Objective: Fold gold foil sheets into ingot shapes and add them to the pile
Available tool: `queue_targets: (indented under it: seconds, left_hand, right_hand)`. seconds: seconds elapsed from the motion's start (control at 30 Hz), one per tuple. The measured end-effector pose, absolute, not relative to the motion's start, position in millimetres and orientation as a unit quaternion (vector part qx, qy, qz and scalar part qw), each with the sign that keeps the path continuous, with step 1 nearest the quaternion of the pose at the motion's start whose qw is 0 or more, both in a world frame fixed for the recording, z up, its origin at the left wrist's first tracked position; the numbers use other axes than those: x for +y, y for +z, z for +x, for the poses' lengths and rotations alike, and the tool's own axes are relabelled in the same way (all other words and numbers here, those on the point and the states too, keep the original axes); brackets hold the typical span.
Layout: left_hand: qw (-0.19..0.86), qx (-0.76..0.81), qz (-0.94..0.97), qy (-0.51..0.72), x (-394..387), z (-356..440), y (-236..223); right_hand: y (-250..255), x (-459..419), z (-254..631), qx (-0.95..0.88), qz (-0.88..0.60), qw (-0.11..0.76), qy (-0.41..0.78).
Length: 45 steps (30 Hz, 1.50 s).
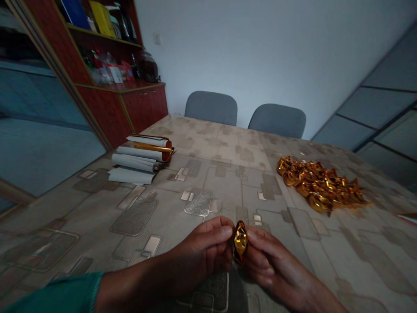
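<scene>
Between the rolled sheets (138,160) at left and the cluster of gold pieces (321,184) at right, we see a broad stretch of patterned tabletop (228,150) running back to the far edge, where two grey chairs (211,108) stand. The near edge lies out of frame, and a flat object (408,217) is cut off at the right border. The clustered pieces overlap, so we cannot count them; our lower fingers are in shadow. The gold foil piece (240,241) stands upright between our left hand (208,243) and right hand (275,261), fingers and thumbs pinching it from either side.
</scene>
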State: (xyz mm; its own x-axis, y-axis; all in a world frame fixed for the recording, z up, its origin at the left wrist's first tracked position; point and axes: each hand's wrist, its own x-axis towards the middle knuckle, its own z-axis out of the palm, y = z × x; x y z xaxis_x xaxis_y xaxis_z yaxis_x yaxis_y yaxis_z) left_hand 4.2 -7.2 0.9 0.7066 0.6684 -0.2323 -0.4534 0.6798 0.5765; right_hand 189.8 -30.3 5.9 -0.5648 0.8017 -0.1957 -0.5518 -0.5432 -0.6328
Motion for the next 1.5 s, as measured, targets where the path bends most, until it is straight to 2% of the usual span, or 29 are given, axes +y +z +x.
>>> queue_targets:
  seconds: [0.17, 0.5, 0.97, 1.17, 1.3, 1.5]
  left_hand:
    - [0.895, 0.220, 0.254, 0.293, -6.7, 1.5, -1.1]
    - [0.831, 0.294, 0.326, 0.341, -9.7, 10.3, -0.4]
    - [0.909, 0.200, 0.237, 0.279, -7.1, 3.3, -2.3]
    - [0.894, 0.204, 0.216, 0.336, -7.8, 3.8, -10.0]
    - [0.895, 0.195, 0.224, 0.332, -8.0, 3.0, -12.0]
    - [0.896, 0.212, 0.216, 0.326, -7.6, 3.1, -5.2]
  right_hand:
    - [6.0, -29.8, 190.1, -0.269, -0.254, 0.388, 0.844]
    - [5.9, -32.4, 188.5, -0.281, -0.288, 0.366, 0.839]
    - [12.8, -33.3, 185.9, -0.266, -0.275, 0.392, 0.837]
    - [10.4, -31.8, 184.9, -0.275, -0.272, 0.378, 0.841]
    - [7.5, -31.0, 186.2, -0.288, -0.287, 0.370, 0.835]
    - [10.0, -30.7, 183.4, -0.271, -0.293, 0.407, 0.822]
